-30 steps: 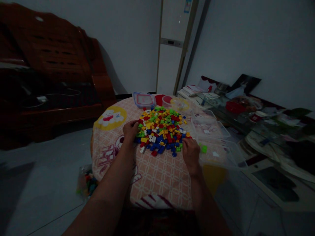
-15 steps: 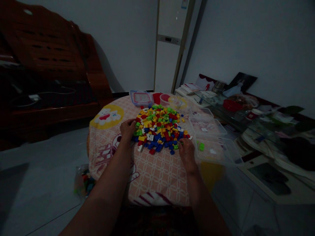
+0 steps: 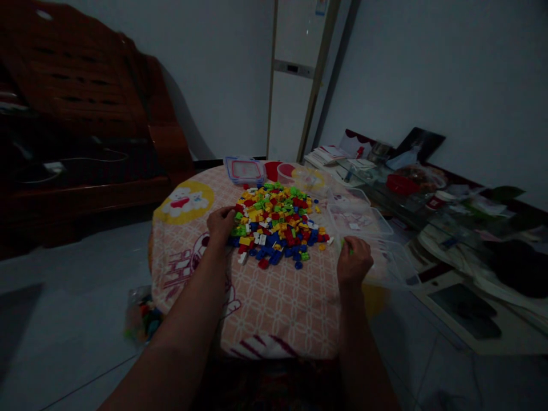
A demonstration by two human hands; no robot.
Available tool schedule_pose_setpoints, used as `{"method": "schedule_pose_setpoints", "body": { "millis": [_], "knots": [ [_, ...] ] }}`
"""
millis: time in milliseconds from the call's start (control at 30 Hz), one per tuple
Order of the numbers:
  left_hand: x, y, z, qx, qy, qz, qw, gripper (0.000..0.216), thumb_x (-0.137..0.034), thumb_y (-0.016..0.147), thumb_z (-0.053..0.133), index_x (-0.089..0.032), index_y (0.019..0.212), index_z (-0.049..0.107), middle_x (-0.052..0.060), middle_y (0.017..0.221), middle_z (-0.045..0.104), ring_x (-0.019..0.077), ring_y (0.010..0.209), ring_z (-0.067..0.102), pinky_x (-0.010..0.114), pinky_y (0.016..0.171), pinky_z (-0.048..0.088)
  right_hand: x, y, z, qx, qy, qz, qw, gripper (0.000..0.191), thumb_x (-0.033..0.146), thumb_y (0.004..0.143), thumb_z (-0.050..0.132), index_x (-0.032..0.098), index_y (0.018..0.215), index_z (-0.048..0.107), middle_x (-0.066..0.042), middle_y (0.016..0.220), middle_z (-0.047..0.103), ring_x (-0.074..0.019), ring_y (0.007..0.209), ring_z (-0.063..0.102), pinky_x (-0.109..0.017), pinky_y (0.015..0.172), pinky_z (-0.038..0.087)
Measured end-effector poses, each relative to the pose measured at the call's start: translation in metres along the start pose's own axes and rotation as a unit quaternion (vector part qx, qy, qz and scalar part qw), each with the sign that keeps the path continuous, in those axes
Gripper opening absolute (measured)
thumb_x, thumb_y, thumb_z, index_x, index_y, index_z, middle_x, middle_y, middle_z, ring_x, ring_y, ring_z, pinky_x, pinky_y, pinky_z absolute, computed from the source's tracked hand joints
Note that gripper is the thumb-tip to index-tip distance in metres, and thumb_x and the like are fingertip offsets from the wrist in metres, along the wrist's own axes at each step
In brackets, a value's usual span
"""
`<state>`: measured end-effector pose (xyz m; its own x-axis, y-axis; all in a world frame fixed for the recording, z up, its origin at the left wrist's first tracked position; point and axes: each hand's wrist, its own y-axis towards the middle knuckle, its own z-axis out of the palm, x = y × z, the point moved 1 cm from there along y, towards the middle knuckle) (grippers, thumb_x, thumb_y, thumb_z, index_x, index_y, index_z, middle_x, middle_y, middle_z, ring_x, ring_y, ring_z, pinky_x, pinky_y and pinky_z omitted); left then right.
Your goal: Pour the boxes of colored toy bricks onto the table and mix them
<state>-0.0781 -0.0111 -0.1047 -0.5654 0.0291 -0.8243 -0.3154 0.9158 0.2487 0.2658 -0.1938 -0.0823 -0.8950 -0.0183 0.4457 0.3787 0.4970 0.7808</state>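
A heap of small toy building bricks [image 3: 274,222] in red, yellow, green, blue and white lies on the cloth-covered round table [image 3: 274,308]. My left hand [image 3: 220,222] rests at the heap's left edge with its fingers curled together; what they hold, if anything, is hidden. To the right of the heap, my right hand [image 3: 354,260] is closed over the near end of a clear plastic box [image 3: 394,265]. A bit of green shows by its fingertips, but I cannot tell whether it is held or lies in the box behind.
More clear trays [image 3: 362,220] stand along the table's right side. A lidded container [image 3: 245,170] and a round tub [image 3: 286,173] sit at the back. A cluttered glass table [image 3: 406,200] is at right, a wooden bench [image 3: 85,125] at left, a bag [image 3: 143,317] on the floor.
My right hand has moved right, from the heap's near right edge to the clear box, and now covers the green brick seen there. My left hand stays nearly in place.
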Motion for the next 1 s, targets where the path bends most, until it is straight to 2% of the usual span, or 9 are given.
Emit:
{"method": "schedule_pose_setpoints", "body": {
  "millis": [100,167,333,433,500,733,867,1000],
  "knots": [
    [0.001,0.000,0.000,0.001,0.002,0.001,1.000,0.037,-0.028,0.082,0.056,-0.017,0.109,0.080,0.008,0.105,0.079,0.0249,0.104,0.071,0.033,0.095,0.052,-0.002,0.000,-0.003,-0.002,-0.035,-0.007,0.999,0.022,0.018,0.090,0.049,0.019,0.091,0.071,-0.013,0.095,0.072,-0.0270,0.092,0.061,-0.042,0.088,0.049],
    [0.001,0.000,0.000,0.001,0.001,-0.004,1.000,0.037,-0.028,0.082,0.057,-0.017,0.108,0.080,0.008,0.105,0.079,0.0246,0.103,0.071,0.032,0.093,0.052,0.007,-0.004,-0.003,0.016,-0.018,-0.021,0.999,0.023,0.020,0.092,0.049,0.018,0.091,0.072,-0.013,0.095,0.073,-0.0262,0.091,0.063,-0.040,0.087,0.049],
    [0.000,0.000,-0.001,-0.001,0.000,-0.005,1.000,0.036,-0.027,0.082,0.057,-0.018,0.108,0.080,0.007,0.106,0.079,0.0248,0.103,0.071,0.031,0.093,0.052,0.039,-0.025,0.010,0.181,0.050,-0.035,0.982,0.025,0.022,0.095,0.049,0.019,0.088,0.073,-0.010,0.088,0.075,-0.0220,0.081,0.066,-0.032,0.077,0.049],
    [-0.001,0.000,-0.001,0.002,0.001,-0.013,1.000,0.037,-0.027,0.083,0.056,-0.016,0.110,0.080,0.008,0.107,0.079,0.0254,0.106,0.071,0.032,0.095,0.051,0.047,-0.039,0.017,0.258,0.013,-0.025,0.966,0.018,0.023,0.094,0.055,0.021,0.089,0.073,-0.008,0.085,0.075,-0.0206,0.076,0.066,-0.029,0.072,0.046],
    [0.000,0.000,-0.001,0.005,-0.002,-0.010,1.000,0.038,-0.027,0.083,0.056,-0.015,0.111,0.079,0.009,0.108,0.078,0.0254,0.106,0.071,0.032,0.095,0.051,0.047,-0.045,0.021,0.282,-0.023,-0.027,0.959,0.013,0.025,0.092,0.060,0.021,0.090,0.072,-0.008,0.083,0.075,-0.0208,0.076,0.066,-0.028,0.070,0.045],
    [-0.001,-0.001,-0.001,0.005,-0.002,-0.013,1.000,0.038,-0.027,0.083,0.057,-0.016,0.111,0.079,0.009,0.108,0.079,0.0250,0.106,0.071,0.032,0.097,0.051,0.044,-0.048,0.024,0.279,-0.047,-0.036,0.958,0.018,0.019,0.089,0.059,0.020,0.099,0.073,-0.011,0.093,0.076,-0.0226,0.085,0.068,-0.029,0.077,0.046],
    [-0.003,-0.002,-0.002,0.005,-0.005,-0.015,1.000,0.037,-0.027,0.083,0.058,-0.016,0.111,0.079,0.008,0.109,0.079,0.0248,0.106,0.071,0.032,0.096,0.052,0.052,-0.035,0.010,0.315,-0.047,0.021,0.948,0.025,0.018,0.090,0.056,0.018,0.106,0.074,-0.009,0.092,0.077,-0.0199,0.084,0.070,-0.026,0.075,0.044],
    [-0.002,-0.002,-0.002,0.006,-0.002,-0.015,1.000,0.037,-0.027,0.084,0.057,-0.017,0.112,0.079,0.008,0.110,0.078,0.0251,0.107,0.070,0.033,0.097,0.051,0.051,-0.010,-0.012,0.267,-0.086,0.090,0.956,0.027,0.022,0.091,0.057,0.018,0.110,0.075,-0.009,0.086,0.077,-0.0198,0.078,0.068,-0.026,0.069,0.039]
  ]
}}
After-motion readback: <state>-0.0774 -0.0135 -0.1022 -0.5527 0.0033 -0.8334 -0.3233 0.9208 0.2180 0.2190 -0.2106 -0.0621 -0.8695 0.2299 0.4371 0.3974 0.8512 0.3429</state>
